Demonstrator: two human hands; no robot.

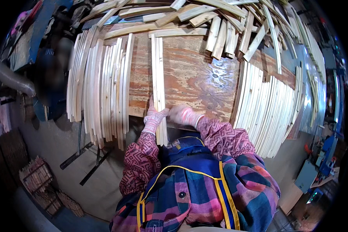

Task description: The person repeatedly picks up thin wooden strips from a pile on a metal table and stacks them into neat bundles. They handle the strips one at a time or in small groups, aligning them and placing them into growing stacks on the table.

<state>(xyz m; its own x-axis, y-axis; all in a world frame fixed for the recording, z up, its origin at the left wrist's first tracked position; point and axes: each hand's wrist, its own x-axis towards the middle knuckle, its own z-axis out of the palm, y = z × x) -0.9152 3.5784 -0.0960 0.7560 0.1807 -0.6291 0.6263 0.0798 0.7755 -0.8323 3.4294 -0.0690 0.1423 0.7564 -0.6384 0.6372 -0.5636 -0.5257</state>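
A narrow bundle of pale wooden strips (158, 69) lies lengthwise on a worn plywood table (185, 81), its near end reaching past the front edge. My left hand (154, 118), in a pinkish-white glove, is closed on the bundle's left side, its thumb across the top and one finger stretched along the edge. Just right of the strips is my right hand (185, 115), gloved alike. Motion blurs its fingers, so I cannot make out whether it touches the strips or holds anything.
Rows of strips lie left (108, 89) and right (265, 108) on the table, overhanging its front. A jumbled heap of wooden slats (220, 34) covers the far side. A grey flexible hose (17, 83) is at the left, and bundled wood pieces (36, 176) sit on the floor.
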